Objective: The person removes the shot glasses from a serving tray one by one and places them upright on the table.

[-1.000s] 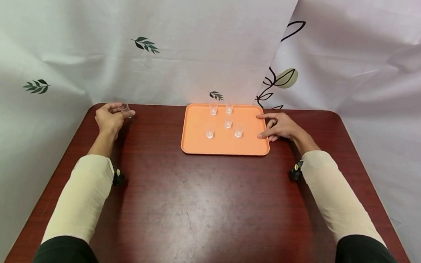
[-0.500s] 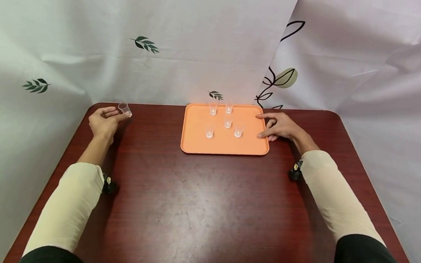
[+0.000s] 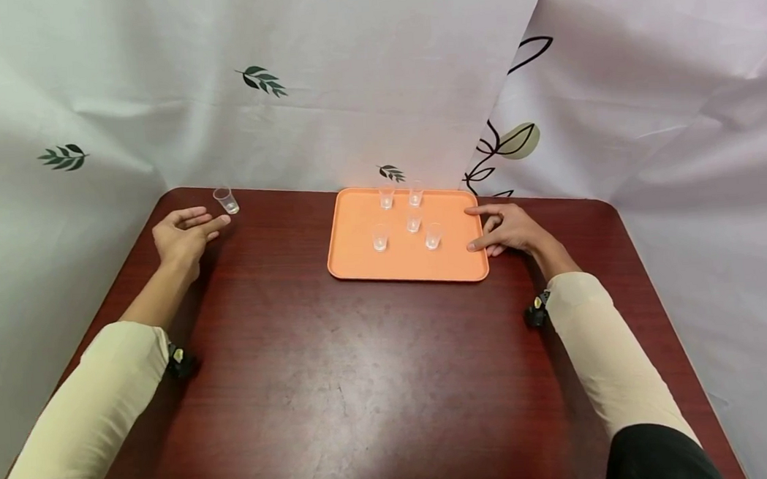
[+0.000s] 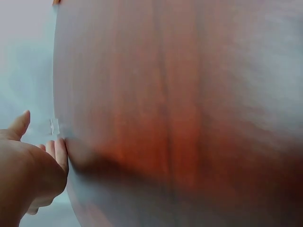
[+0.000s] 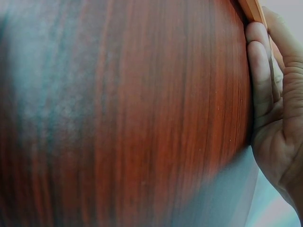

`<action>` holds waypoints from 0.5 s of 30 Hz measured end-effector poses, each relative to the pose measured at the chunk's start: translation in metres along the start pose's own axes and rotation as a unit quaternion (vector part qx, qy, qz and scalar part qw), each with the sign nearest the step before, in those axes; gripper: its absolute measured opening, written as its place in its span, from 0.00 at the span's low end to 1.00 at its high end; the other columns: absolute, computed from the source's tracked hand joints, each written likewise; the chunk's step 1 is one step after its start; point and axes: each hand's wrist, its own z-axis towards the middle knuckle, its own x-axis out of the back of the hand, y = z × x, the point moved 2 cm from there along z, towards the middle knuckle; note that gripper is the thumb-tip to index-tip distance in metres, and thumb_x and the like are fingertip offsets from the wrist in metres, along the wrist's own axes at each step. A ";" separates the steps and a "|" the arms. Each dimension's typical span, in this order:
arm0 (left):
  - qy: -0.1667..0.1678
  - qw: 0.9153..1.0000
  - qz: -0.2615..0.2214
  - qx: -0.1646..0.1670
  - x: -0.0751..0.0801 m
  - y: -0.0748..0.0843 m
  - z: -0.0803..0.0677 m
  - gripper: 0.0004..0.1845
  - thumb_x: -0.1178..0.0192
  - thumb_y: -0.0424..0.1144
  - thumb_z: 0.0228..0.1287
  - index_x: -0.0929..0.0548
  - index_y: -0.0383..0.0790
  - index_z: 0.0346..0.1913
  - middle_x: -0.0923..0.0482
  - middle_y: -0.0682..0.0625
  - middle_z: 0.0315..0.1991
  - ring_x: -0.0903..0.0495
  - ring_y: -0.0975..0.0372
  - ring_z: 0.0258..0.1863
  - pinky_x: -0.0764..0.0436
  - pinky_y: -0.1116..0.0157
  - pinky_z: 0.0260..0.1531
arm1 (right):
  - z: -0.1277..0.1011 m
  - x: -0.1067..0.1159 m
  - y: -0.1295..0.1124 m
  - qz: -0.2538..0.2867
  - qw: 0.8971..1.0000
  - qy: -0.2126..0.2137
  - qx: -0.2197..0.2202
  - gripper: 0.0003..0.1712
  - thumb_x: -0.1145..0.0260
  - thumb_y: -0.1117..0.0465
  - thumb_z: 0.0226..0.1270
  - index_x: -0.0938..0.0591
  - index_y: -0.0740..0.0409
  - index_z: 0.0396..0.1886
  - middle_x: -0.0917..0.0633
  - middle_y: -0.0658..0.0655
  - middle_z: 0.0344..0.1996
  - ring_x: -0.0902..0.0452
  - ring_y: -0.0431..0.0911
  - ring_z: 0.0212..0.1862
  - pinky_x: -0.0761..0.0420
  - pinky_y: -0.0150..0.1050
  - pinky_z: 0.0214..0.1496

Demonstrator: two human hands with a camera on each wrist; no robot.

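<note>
My left hand [image 3: 184,238] is near the table's far left corner, its fingers loosely extended and nothing in them. Just beyond its fingertips stands a small clear plastic cup [image 3: 226,201], also seen past the fingers in the left wrist view as a pale cup [image 4: 55,126]. My right hand [image 3: 513,228] grips the right edge of an orange tray [image 3: 359,267], with thumb and index finger over the rim. In the right wrist view the tray's edge [image 5: 254,10] lies between the thumb and the curled fingers. On the tray stand several small clear cups [image 3: 413,221].
The dark reddish wooden table [image 3: 338,359] spreads between both arms. A white curtain [image 3: 323,111] with leaf prints hangs right behind its far edge and along both sides. The tray lies close to that far edge.
The left hand has let go of the clear cup and drawn back toward the lower left, leaving the cup on the table. The right hand and the tray have stayed in place.
</note>
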 end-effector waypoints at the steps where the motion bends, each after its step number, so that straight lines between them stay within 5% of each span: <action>1: -0.003 1.000 -0.002 0.000 0.001 -0.001 -0.002 0.29 0.12 0.30 0.56 0.14 0.39 0.59 0.12 0.56 0.43 0.11 0.73 0.34 0.06 0.74 0.38 | 0.000 0.000 0.000 0.000 1.000 0.000 0.000 0.52 0.11 0.69 0.60 0.22 0.53 0.83 0.12 0.50 0.24 0.15 0.41 0.19 0.09 0.35 0.26; 8: -0.029 0.999 -0.036 -0.016 0.000 -0.006 -0.020 0.27 0.12 0.26 0.53 0.12 0.38 0.54 0.10 0.54 0.39 0.10 0.70 0.33 0.05 0.69 0.34 | 0.000 -0.001 0.001 0.004 1.000 0.001 0.007 0.52 0.12 0.70 0.60 0.23 0.54 0.83 0.12 0.49 0.23 0.15 0.40 0.19 0.09 0.34 0.25; 15: -0.071 0.997 -0.010 -0.038 -0.014 -0.008 -0.043 0.24 0.12 0.28 0.56 0.10 0.41 0.53 0.10 0.55 0.40 0.10 0.70 0.32 0.05 0.70 0.35 | 0.002 -0.001 0.005 0.001 1.000 0.004 0.009 0.52 0.12 0.70 0.60 0.23 0.53 0.84 0.12 0.49 0.23 0.15 0.40 0.20 0.09 0.34 0.25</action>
